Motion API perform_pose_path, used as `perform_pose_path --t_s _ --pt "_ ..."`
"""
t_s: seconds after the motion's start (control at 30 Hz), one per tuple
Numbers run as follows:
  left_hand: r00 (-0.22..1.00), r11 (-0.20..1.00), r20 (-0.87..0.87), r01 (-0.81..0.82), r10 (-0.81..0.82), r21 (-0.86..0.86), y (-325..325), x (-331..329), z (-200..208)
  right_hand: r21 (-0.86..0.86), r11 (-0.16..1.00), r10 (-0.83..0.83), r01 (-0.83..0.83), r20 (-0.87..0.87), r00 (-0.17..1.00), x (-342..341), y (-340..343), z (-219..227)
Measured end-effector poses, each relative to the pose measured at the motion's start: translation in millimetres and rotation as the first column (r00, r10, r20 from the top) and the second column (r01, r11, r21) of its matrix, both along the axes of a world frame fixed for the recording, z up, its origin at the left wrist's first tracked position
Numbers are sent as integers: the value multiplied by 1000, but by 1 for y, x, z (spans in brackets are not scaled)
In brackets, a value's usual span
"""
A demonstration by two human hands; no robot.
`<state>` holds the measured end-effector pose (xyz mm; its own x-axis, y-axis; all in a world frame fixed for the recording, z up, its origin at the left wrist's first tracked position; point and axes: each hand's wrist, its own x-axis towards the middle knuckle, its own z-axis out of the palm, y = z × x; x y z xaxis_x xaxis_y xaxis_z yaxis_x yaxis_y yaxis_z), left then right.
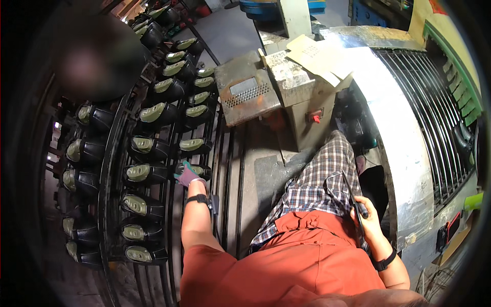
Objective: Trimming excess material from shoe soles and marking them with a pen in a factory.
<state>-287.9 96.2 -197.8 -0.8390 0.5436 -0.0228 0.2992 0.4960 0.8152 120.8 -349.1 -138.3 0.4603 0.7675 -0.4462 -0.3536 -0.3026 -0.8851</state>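
Left hand (187, 174) loosely curled against shoe (203, 172) — right hand (369, 219) clasping dark object (363, 210).

The left hand (187, 175), in a purple and green glove, touches a black and green shoe (203, 172). The bare right hand (366, 219) holds a thin black thing (356, 214) by the checked cloth (319, 176). More black and green shoes (144, 173) sit in long rows on a dark rack (105, 192). Pale papers (313, 55) lie on a metal box (296, 89) with a red knob (316, 119). Thin bars (417, 102) line a shiny machine (404, 163) on the right.
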Motion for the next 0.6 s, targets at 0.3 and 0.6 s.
perform_pose_path --t_s 0.3,0.6 --pt "917 961 372 44 -147 273 13 -24 24 90 994 -73 57 187 980 21 -35 22" --pt "18 285 347 614 -938 736 -114 220 59 -85 925 37 371 990 135 98 -109 76"
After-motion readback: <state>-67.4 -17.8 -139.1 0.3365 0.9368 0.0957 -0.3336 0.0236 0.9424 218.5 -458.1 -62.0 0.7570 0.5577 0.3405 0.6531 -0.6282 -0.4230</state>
